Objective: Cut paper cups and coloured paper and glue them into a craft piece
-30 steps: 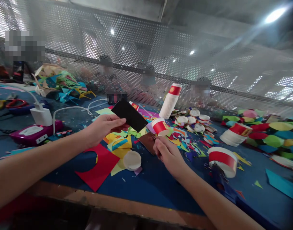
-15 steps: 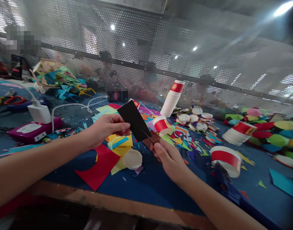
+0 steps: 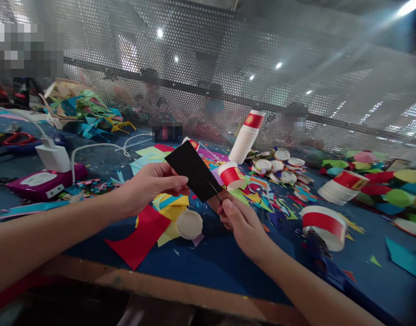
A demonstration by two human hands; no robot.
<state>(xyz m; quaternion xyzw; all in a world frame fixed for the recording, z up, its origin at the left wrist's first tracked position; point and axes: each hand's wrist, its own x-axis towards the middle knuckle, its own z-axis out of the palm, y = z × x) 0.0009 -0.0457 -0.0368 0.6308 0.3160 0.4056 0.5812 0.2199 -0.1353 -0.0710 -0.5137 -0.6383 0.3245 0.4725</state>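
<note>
My left hand (image 3: 157,183) pinches the left edge of a black rectangular sheet of paper (image 3: 191,170), thumb on top. My right hand (image 3: 240,222) is closed on scissors (image 3: 214,187); their thin blades lie at the lower right edge of the black paper, and the handles are hidden in my fingers. A brown piece (image 3: 214,204) shows just under the blades, beside my right fingers. Below the paper, a round cream disc (image 3: 189,224) and a red paper sheet (image 3: 138,237) with a curved cut-out lie on the blue table.
Behind my hands stand a tall stack of paper cups (image 3: 247,140) and a single red-and-white cup (image 3: 230,175). A blue glue gun (image 3: 333,271) and a tipped cup (image 3: 325,226) lie right. A purple power block (image 3: 46,181) with cables sits left. Paper scraps (image 3: 279,203) litter the table.
The scissors' blades have shifted slightly right and up along the lower part of the black paper. Both hands keep their hold; the view has moved a little.
</note>
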